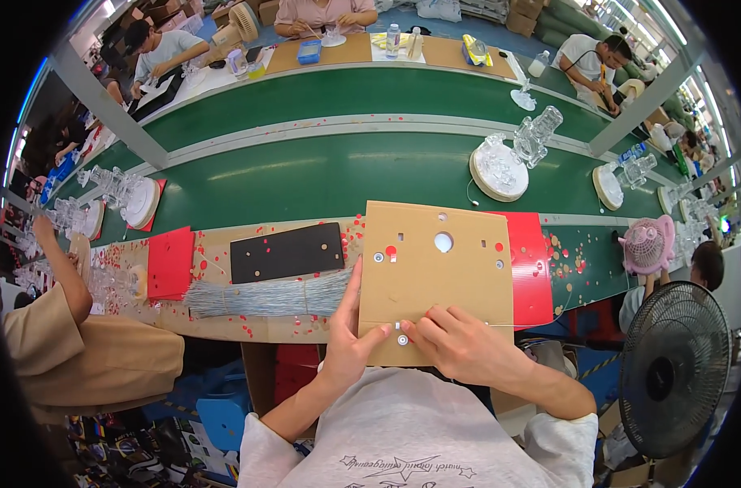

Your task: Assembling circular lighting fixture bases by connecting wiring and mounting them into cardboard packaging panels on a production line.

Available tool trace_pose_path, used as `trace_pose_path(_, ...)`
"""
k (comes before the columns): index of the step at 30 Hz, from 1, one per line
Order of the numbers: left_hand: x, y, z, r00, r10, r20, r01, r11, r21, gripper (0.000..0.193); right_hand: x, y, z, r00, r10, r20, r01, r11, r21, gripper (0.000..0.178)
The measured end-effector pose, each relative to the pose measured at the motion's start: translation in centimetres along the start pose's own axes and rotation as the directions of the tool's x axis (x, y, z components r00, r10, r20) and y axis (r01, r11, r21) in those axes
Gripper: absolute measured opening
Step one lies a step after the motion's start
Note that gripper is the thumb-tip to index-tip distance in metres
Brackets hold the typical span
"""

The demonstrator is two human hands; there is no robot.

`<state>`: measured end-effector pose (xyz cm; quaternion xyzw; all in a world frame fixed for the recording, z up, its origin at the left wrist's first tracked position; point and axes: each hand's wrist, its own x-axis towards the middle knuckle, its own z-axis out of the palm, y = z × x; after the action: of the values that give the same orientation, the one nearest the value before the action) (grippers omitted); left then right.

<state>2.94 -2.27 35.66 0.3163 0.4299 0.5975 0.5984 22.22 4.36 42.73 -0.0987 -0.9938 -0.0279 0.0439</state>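
My left hand (347, 337) grips the left edge of a tan cardboard panel (435, 285), its thumb pressed on the panel's face. The panel has a large round hole, smaller slots and several metal-ringed holes. Close to the lower edge sits a small white piece (398, 326), between the left thumb and the right fingertips. My right hand (451, 342) lies over the panel with its fingers closed in a pinch at that piece. A thin white cord (521, 326) comes out from behind the right hand and runs right. Whether it joins the white piece is hidden.
Under the panel's right side lies a red sheet (526, 268). To the left are a wire bundle (260, 299), a black panel (285, 252) and red sheets (170, 264). Clear plastic assemblies on round bases (500, 175) stand on the green conveyor (321, 175). People work nearby.
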Motion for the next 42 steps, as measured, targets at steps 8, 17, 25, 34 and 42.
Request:
trace_pose_path(8,0.1,0.0,-0.3,1.0,0.018,-0.008,-0.018,1.0,0.009,0.093,-0.1,-0.2,1.9,0.991,0.038,-0.125,-0.029,0.996,0.079,0.036)
trace_pose_path(17,0.0,0.3,-0.1,1.0,-0.007,-0.018,0.006,0.998,-0.057,0.095,-0.8,0.6,1.9,0.976,0.145,-0.165,-0.096,0.957,0.272,0.04)
trace_pose_path(25,-0.4,1.1,0.5,0.997,-0.065,-0.037,0.061,0.993,-0.106,0.092,-0.3,0.0,2.5,0.97,0.101,-0.221,-0.061,0.981,0.182,0.036)
trace_pose_path(34,-0.3,0.1,-0.5,0.996,-0.086,-0.022,0.086,0.996,0.004,0.071,0.0,-0.5,2.7,0.963,0.114,-0.243,-0.076,0.984,0.16,0.036)
trace_pose_path(42,0.2,1.8,-2.5,0.9,0.406,0.158,-0.385,0.572,0.725,0.011,-1.3,-1.9,4.6,0.861,0.363,-0.356,-0.207,0.89,0.407,0.042)
